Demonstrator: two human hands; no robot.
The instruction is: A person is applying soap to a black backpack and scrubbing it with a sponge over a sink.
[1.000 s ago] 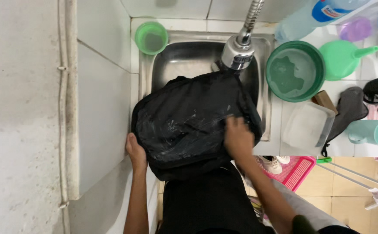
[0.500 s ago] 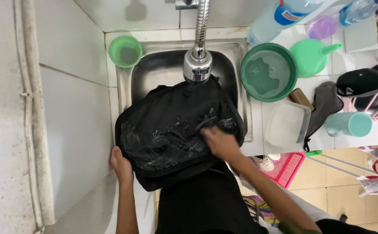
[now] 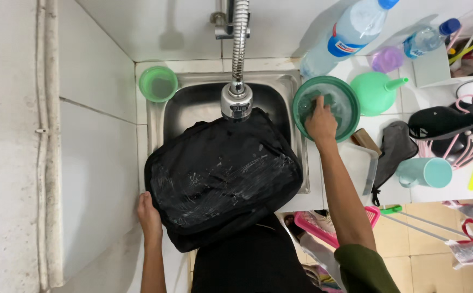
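Note:
A black, soapy backpack (image 3: 223,182) lies across the steel sink (image 3: 293,97) under the hanging faucet head (image 3: 236,100). My left hand (image 3: 148,217) grips the bag's lower left edge. Over at the right, my right hand (image 3: 320,120) reaches into the green round basin (image 3: 345,103) on the counter, its fingers curled inside; what they hold is hidden.
A small green cup (image 3: 158,84) sits at the sink's back left corner. On the right counter stand a large water bottle (image 3: 345,35), a green funnel (image 3: 377,92), a teal mug (image 3: 425,172), a clear container (image 3: 362,163) and black shoes (image 3: 445,122). Tiled wall on the left.
My right hand left the bag's top and moved right into the green basin. The left hand stayed on the bag's edge. The view shifted a little.

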